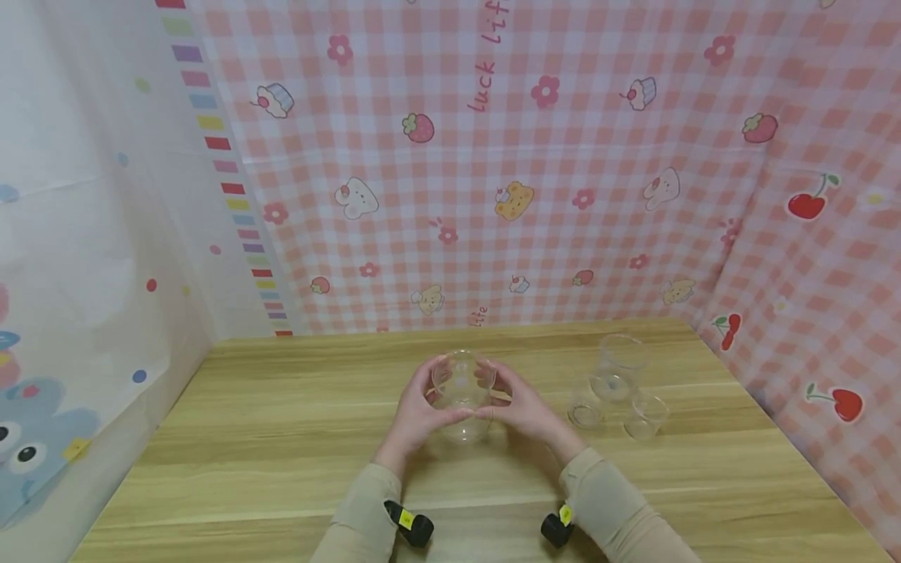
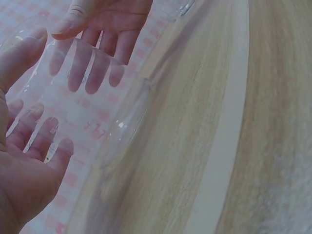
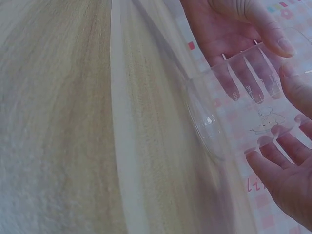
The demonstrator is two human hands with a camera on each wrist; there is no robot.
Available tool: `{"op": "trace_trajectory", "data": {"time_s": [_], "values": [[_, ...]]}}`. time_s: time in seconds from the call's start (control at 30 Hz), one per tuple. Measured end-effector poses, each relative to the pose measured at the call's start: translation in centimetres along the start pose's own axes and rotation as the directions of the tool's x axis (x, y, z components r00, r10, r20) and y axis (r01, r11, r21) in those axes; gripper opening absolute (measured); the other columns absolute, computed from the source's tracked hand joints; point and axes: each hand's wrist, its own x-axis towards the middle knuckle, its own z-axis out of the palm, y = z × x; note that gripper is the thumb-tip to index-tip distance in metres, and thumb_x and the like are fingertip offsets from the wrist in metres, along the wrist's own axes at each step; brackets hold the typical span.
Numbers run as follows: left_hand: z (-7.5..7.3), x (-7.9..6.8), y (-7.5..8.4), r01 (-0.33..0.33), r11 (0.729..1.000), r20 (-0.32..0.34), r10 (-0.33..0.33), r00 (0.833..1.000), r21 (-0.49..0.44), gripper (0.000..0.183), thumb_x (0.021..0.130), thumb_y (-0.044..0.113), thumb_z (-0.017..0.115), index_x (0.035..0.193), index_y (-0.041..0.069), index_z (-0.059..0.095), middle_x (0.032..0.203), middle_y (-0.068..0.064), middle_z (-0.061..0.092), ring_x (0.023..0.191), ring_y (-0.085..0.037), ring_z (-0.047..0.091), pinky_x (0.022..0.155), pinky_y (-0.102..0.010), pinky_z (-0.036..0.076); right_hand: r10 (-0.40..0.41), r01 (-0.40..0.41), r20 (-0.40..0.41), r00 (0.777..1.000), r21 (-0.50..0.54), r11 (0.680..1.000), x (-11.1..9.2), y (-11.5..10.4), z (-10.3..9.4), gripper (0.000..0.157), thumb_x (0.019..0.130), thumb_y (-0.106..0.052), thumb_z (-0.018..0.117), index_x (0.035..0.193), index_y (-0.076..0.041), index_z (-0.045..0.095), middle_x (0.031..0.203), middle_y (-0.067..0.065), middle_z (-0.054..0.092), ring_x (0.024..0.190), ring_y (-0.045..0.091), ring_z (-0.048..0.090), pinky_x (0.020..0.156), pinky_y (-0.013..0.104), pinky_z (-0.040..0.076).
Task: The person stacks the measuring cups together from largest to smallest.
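Note:
Between my two hands is a clear measuring beaker (image 1: 462, 381), mouth up, close over the wooden table. My left hand (image 1: 417, 413) grips its left side and my right hand (image 1: 522, 408) its right side. Both thumbs lie along the near side by the rim, their tips almost meeting. In the left wrist view the fingers of the left hand (image 2: 34, 165) curve around the see-through wall. Printed scale numbers show on the beaker (image 3: 265, 114) in the right wrist view, with the right hand (image 3: 287, 180) around the opposite side. Nothing shows inside it.
Right of my hands stand several clear vessels: a larger one (image 1: 619, 371) at the back, a small cup (image 1: 586, 413) in front of it and another small cup (image 1: 646, 416) further right. Checked cloth (image 1: 450, 258) hangs behind the wooden table (image 1: 281, 438) and along its right side.

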Motion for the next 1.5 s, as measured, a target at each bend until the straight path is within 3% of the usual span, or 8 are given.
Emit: {"op": "trace_trajectory", "data": {"time_s": [0.57,1.0,1.5], "values": [[-0.3,0.1,-0.2,0.018,0.998,0.014,-0.019,1.000,0.055,0.086,0.071,-0.004,0.086,0.145,0.007,0.044,0.146,-0.016,0.049,0.132,-0.035,0.047,0.108,-0.051,0.040,0.026,-0.025,0.014,1.000,-0.085,0.996,-0.6,-0.6,-0.1,0.083,0.087,-0.006,0.075,0.153,0.001,0.026,0.147,0.033,0.037,0.132,0.049,0.040,0.104,0.052,0.043],[-0.3,0.1,0.1,0.051,0.996,0.010,-0.052,0.999,0.073,0.090,0.068,-0.005,0.087,0.146,0.011,0.044,0.146,-0.009,0.050,0.131,-0.029,0.048,0.109,-0.046,0.040,0.063,-0.063,-0.009,0.998,-0.143,0.988,-1.7,-0.8,-1.2,0.082,0.087,-0.010,0.077,0.153,0.000,0.028,0.145,0.029,0.043,0.134,0.045,0.041,0.108,0.055,0.038],[-0.3,0.1,0.4,0.043,0.996,0.020,-0.044,0.999,0.076,0.087,0.069,-0.003,0.087,0.145,0.007,0.044,0.146,-0.013,0.049,0.132,-0.032,0.047,0.110,-0.048,0.039,0.012,-0.016,-0.018,1.000,-0.226,0.974,-2.8,-1.5,-2.8,0.080,0.088,-0.009,0.076,0.151,0.005,0.029,0.145,0.029,0.043,0.132,0.046,0.043,0.107,0.057,0.038]]}}
